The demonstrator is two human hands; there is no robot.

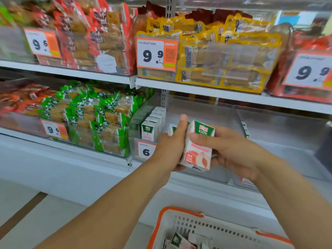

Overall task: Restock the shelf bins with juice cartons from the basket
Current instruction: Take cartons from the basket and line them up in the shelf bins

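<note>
Holding: a juice carton (198,146) between both my hands, just in front of the clear shelf bin (201,112); it is tilted, its green top towards the bin, its pink peach face towards me
Right hand (231,150): fingers curled round the carton's right side, fingertips lying across its front below the green band
Left hand (170,150): against the carton's left side, thumb pointing up beside its top edge; I cannot tell how my fingers lie behind the carton, but they seem to wrap its far side
Bin: on the lower shelf; a row of matching cartons (152,123) stands upright along its left wall, running back into the bin; more carton tops show just behind my left thumb, partly hidden
Price tag (145,150): orange and white, clipped to the bin's front left corner, showing a 6; my left wrist covers its right edge
Basket (181,223): white mesh with orange rim, below the bin and nearer to me; cartons (179,240) lie inside it, blurred
Left of the bin: green-wrapped snack packs (93,114) piled in the neighbouring bin
Above the bin: yellow snack packs (224,54) on the upper shelf, with a 9.9 price tag (157,53) in front
Right of the bin: another clear bin (280,123), a few carton edges showing at its left wall
</note>
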